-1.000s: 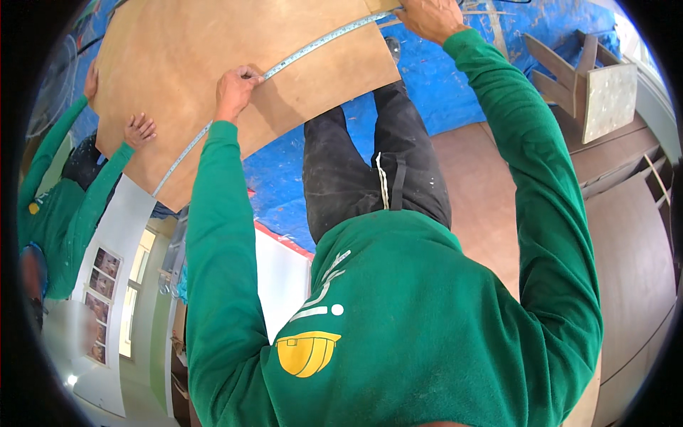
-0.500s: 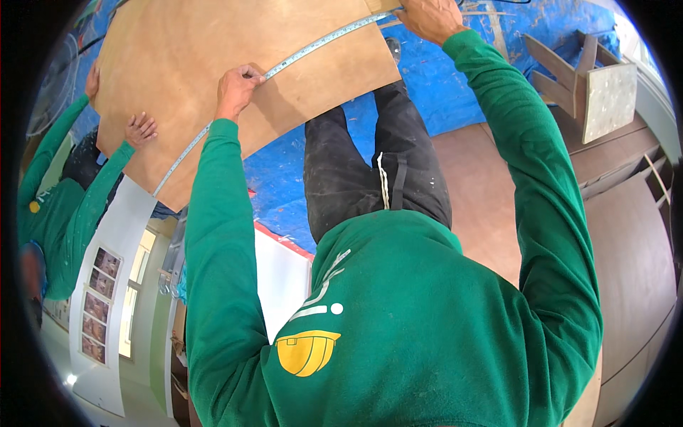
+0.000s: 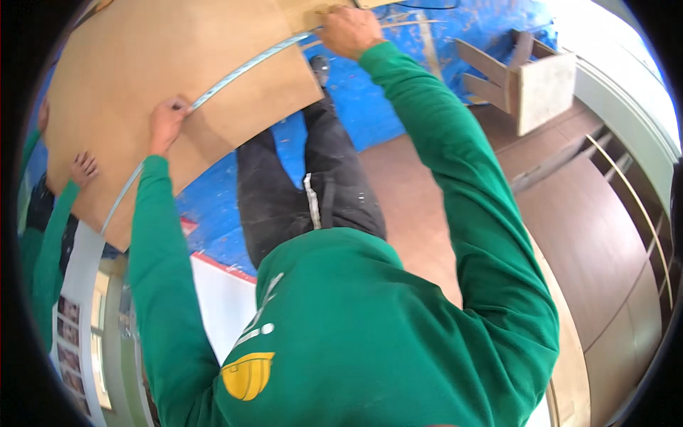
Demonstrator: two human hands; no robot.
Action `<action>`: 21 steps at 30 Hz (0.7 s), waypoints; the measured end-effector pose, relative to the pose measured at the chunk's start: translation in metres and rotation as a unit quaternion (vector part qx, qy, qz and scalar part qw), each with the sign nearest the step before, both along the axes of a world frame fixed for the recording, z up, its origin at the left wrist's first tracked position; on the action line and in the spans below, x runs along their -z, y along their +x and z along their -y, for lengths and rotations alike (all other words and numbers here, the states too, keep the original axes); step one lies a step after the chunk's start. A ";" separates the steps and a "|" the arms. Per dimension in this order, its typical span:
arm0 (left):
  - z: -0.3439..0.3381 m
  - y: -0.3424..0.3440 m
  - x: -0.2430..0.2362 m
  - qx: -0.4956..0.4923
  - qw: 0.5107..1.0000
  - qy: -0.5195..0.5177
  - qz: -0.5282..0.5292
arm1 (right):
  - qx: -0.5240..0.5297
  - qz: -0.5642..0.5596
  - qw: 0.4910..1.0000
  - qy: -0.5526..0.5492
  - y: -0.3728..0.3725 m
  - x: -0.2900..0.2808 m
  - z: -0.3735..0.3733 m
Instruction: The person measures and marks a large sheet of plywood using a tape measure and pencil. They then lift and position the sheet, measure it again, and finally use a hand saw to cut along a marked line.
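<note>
A light brown plywood sheet (image 3: pixel 107 64) lies in front of me. Across it runs a pale tape measure blade (image 3: pixel 249 65), stretched out and slightly curved in the picture. My left hand (image 3: pixel 168 127) is closed, pinching the blade over the sheet between thumb and fingers. To the left of that hand the blade carries on past my sleeve to the sheet's lower left edge. At the sheet's right end my right hand (image 3: pixel 350 32) is closed at the blade's other end, its fingertips partly hidden.
At the left a co-worker's hand (image 3: pixel 84 169) rests flat on the sheet. A blue tarp (image 3: pixel 363 107) covers the floor beyond my legs. A wooden frame piece (image 3: pixel 544 92) stands to the right, with large brown panels (image 3: pixel 569 235) below it.
The view has swung to the right, so the sheet, both hands and the co-worker appear farther left. Both my hands keep their hold along the tape measure.
</note>
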State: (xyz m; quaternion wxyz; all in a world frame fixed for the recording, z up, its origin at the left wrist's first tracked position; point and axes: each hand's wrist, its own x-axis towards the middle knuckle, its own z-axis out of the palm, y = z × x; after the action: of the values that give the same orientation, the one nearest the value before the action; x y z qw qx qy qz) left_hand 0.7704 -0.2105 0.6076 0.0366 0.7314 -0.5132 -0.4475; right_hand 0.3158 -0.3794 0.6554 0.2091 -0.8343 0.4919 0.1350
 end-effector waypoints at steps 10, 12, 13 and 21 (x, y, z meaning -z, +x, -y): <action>0.016 -0.023 -0.031 -0.008 0.999 0.024 0.044 | 0.000 0.053 0.997 -0.052 -0.006 0.002 -0.001; 0.018 -0.022 -0.029 -0.015 0.998 0.037 0.041 | -0.003 0.056 0.997 -0.056 -0.006 0.003 -0.001; 0.018 -0.021 -0.030 -0.012 0.998 0.043 0.040 | -0.004 0.056 0.997 -0.053 -0.005 0.004 -0.001; 0.023 -0.021 -0.033 -0.012 0.996 0.068 0.048 | 0.000 0.072 0.996 -0.057 -0.004 -0.003 0.000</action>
State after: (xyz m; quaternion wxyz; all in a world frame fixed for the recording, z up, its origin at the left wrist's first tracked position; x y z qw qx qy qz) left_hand 0.7494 -0.2334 0.6410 -0.0323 0.7590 -0.4741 -0.4452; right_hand 0.3123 -0.3789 0.6580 0.1963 -0.8524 0.4823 0.0467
